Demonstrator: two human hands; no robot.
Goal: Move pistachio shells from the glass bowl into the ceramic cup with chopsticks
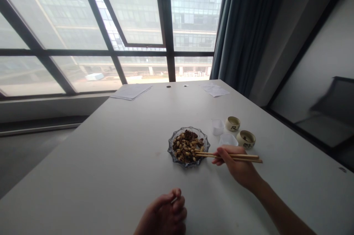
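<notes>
My right hand [234, 164] is closed around a pair of wooden chopsticks [246, 157]. Their tips reach in among pistachios [184, 147] on the right side of a scalloped glass bowl [172, 158]. Dark brown pieces [190, 135] lie at the back of the same bowl. Nearer to me, my left hand [168, 211] rests on the table with its fingers curled and the thumb against the index finger; I see nothing in it. Just beyond my right hand are two clear plastic containers, one square [217, 127] and one partly hidden by the hand [229, 140].
Two small cream ceramic cups with dark characters stand right of the containers: a farther cup [232, 123] and a nearer cup [246, 140] with something dark inside. Paper sheets [131, 92] and another sheet [215, 90] lie at the far end of the white table [110, 168], before the windows.
</notes>
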